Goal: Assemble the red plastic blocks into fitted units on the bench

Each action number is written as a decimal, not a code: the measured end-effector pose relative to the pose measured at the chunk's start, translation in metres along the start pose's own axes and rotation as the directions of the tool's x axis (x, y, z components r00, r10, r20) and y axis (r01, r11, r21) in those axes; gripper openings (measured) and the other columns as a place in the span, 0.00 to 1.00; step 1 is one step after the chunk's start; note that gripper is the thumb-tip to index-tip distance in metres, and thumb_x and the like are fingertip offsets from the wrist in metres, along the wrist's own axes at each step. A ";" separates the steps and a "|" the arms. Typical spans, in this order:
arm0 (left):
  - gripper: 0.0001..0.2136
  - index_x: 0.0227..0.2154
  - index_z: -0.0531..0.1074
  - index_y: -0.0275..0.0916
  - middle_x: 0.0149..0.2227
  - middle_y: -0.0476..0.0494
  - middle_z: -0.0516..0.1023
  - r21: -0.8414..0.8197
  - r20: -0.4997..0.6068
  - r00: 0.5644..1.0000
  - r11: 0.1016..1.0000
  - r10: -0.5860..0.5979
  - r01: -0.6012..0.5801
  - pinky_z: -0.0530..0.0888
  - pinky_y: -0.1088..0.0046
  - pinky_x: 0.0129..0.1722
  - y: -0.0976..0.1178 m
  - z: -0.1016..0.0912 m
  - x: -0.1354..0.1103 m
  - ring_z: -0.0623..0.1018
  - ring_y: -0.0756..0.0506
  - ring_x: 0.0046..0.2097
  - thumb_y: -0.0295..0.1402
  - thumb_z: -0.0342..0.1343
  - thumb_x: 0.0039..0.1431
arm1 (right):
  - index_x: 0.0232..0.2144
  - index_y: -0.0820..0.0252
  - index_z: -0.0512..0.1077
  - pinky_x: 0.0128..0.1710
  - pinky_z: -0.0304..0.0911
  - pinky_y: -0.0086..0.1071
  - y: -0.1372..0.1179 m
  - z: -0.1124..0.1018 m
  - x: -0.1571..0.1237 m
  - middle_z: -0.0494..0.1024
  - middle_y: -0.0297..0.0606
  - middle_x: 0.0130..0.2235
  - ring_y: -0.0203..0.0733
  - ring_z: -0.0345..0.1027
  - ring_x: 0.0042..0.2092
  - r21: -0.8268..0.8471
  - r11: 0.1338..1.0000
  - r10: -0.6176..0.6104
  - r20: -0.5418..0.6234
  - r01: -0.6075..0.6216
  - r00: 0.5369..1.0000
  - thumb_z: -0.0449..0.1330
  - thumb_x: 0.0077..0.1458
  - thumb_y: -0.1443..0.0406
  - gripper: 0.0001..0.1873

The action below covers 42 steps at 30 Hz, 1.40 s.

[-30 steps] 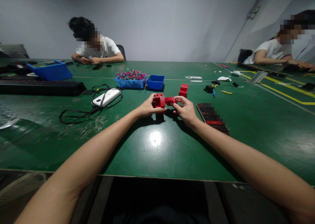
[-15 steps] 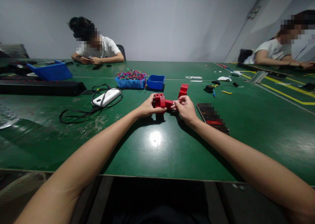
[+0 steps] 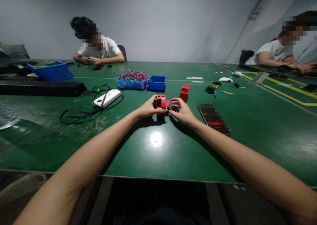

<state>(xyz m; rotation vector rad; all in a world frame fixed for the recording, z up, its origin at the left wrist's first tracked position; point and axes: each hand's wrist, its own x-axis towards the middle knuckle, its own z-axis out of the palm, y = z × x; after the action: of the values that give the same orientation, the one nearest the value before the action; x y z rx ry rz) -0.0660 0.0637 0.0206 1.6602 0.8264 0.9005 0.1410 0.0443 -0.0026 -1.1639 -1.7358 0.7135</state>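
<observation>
My left hand (image 3: pixel 149 107) is closed around a red blocky part (image 3: pixel 161 101) with round holes in its top, held just over the green table. A small red flap-like piece (image 3: pixel 168 103) sticks out from its right side. My right hand (image 3: pixel 182 111) is beside that piece with thumb and fingers apart; whether a fingertip touches it I cannot tell. A second red blocky part (image 3: pixel 184 92) stands on the table just behind my right hand.
Behind my hands are a blue bin of coloured wires (image 3: pixel 132 83) and another blue bin (image 3: pixel 157 82). A phone (image 3: pixel 213 118) lies to the right, a white device (image 3: pixel 107 98) with a black cable to the left. Two people (image 3: pixel 102 50) sit across the table.
My right fingers have opened from their pinch at the red part's right side. The red piece that stretched toward them now reaches out less. My left hand keeps its hold.
</observation>
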 end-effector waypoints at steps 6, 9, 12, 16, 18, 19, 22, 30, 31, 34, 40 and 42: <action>0.37 0.53 0.64 0.35 0.50 0.37 0.76 -0.019 0.091 0.996 1.000 -0.005 0.007 0.74 0.61 0.52 0.010 0.004 -0.007 0.78 0.41 0.50 0.37 0.73 0.39 | 0.59 0.58 0.63 0.61 0.61 0.47 0.002 0.000 0.000 0.70 0.49 0.61 0.50 0.67 0.60 -0.030 0.991 -0.127 0.103 0.130 0.987 0.64 0.47 0.67 0.36; 0.36 0.52 0.65 0.36 0.49 0.38 0.77 -0.013 0.106 0.994 1.000 0.004 -0.003 0.74 0.62 0.52 0.012 0.008 -0.008 0.78 0.42 0.50 0.36 0.73 0.39 | 0.56 0.58 0.66 0.61 0.62 0.47 0.005 0.000 0.002 0.75 0.46 0.56 0.49 0.71 0.56 -0.065 0.991 -0.115 0.080 0.120 0.990 0.64 0.46 0.68 0.32; 0.37 0.52 0.65 0.36 0.47 0.40 0.77 -0.017 0.048 0.999 1.000 0.024 -0.023 0.74 0.63 0.51 0.008 0.011 -0.006 0.78 0.43 0.48 0.37 0.73 0.38 | 0.54 0.59 0.68 0.57 0.65 0.47 0.004 0.000 0.002 0.77 0.46 0.51 0.49 0.73 0.51 -0.078 0.995 -0.054 -0.003 0.053 0.999 0.66 0.45 0.67 0.31; 0.38 0.53 0.63 0.36 0.48 0.39 0.76 0.027 -0.100 0.993 0.998 0.055 -0.053 0.75 0.65 0.48 0.000 0.013 -0.002 0.78 0.44 0.45 0.39 0.73 0.39 | 0.49 0.60 0.70 0.49 0.69 0.45 -0.003 0.000 0.001 0.80 0.44 0.42 0.48 0.74 0.43 -0.023 0.999 0.019 -0.134 -0.022 0.991 0.68 0.46 0.59 0.27; 0.39 0.54 0.62 0.37 0.50 0.37 0.75 0.082 -0.167 0.984 0.995 0.067 -0.054 0.75 0.67 0.45 -0.003 0.013 0.000 0.78 0.45 0.44 0.41 0.72 0.40 | 0.46 0.59 0.71 0.45 0.70 0.43 -0.009 0.000 0.000 0.80 0.42 0.39 0.46 0.74 0.40 0.015 0.999 0.043 -0.187 -0.042 0.981 0.68 0.46 0.55 0.26; 0.39 0.55 0.61 0.37 0.50 0.37 0.74 0.112 -0.191 0.979 0.992 0.074 -0.053 0.75 0.67 0.44 -0.003 0.012 0.000 0.78 0.45 0.43 0.41 0.72 0.41 | 0.43 0.59 0.71 0.44 0.70 0.42 -0.011 0.000 -0.001 0.80 0.41 0.38 0.46 0.74 0.39 0.031 0.998 0.055 -0.207 -0.049 0.977 0.68 0.46 0.52 0.25; 0.40 0.57 0.59 0.37 0.51 0.37 0.74 0.199 -0.231 0.967 0.978 0.103 -0.057 0.75 0.67 0.44 -0.003 0.011 0.000 0.78 0.46 0.42 0.41 0.72 0.42 | 0.36 0.58 0.69 0.34 0.69 0.36 -0.015 0.000 -0.002 0.78 0.37 0.33 0.43 0.74 0.33 0.128 0.986 0.130 -0.186 -0.107 0.974 0.66 0.47 0.45 0.25; 0.40 0.57 0.58 0.38 0.50 0.38 0.74 0.285 -0.211 0.967 0.956 0.139 -0.075 0.74 0.71 0.40 -0.001 0.007 -0.001 0.78 0.47 0.40 0.43 0.70 0.43 | 0.34 0.58 0.68 0.29 0.67 0.33 -0.009 0.001 -0.002 0.77 0.36 0.32 0.41 0.72 0.31 0.176 0.982 0.094 -0.154 -0.066 0.984 0.66 0.48 0.49 0.22; 0.40 0.57 0.58 0.38 0.50 0.38 0.74 0.289 -0.205 0.968 0.954 0.146 -0.083 0.74 0.71 0.40 -0.001 0.007 -0.002 0.78 0.47 0.40 0.44 0.70 0.43 | 0.36 0.58 0.69 0.31 0.68 0.34 -0.008 0.001 -0.001 0.78 0.37 0.33 0.42 0.72 0.33 0.184 0.981 0.086 -0.152 -0.057 0.985 0.66 0.48 0.50 0.21; 0.41 0.58 0.57 0.39 0.50 0.38 0.74 0.290 -0.190 0.969 0.952 0.156 -0.097 0.74 0.71 0.40 -0.004 0.005 -0.001 0.78 0.47 0.39 0.44 0.70 0.44 | 0.35 0.57 0.69 0.36 0.70 0.37 -0.008 0.001 0.001 0.79 0.37 0.33 0.42 0.73 0.35 0.207 0.977 0.079 -0.153 -0.047 0.985 0.66 0.47 0.56 0.16; 0.40 0.57 0.57 0.40 0.49 0.39 0.75 0.278 -0.180 0.970 0.955 0.161 -0.107 0.74 0.70 0.41 -0.005 0.004 -0.001 0.78 0.48 0.38 0.43 0.70 0.44 | 0.34 0.59 0.72 0.44 0.72 0.40 -0.012 0.000 0.003 0.79 0.36 0.36 0.41 0.74 0.38 0.347 0.933 0.144 -0.118 -0.095 0.983 0.63 0.39 0.69 0.14; 0.39 0.57 0.57 0.40 0.48 0.40 0.75 0.268 -0.178 0.971 0.957 0.161 -0.110 0.74 0.70 0.41 -0.005 0.004 -0.001 0.78 0.48 0.38 0.42 0.71 0.44 | 0.33 0.59 0.73 0.45 0.72 0.40 -0.013 0.000 0.003 0.79 0.36 0.34 0.40 0.74 0.37 0.385 0.913 0.187 -0.112 -0.131 0.976 0.62 0.38 0.71 0.14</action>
<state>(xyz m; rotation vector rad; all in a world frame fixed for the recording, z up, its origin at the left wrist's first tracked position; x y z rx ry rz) -0.0632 0.0618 0.0152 1.8921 1.0077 1.1060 0.1353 0.0422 0.0093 -1.0657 -1.3170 0.9864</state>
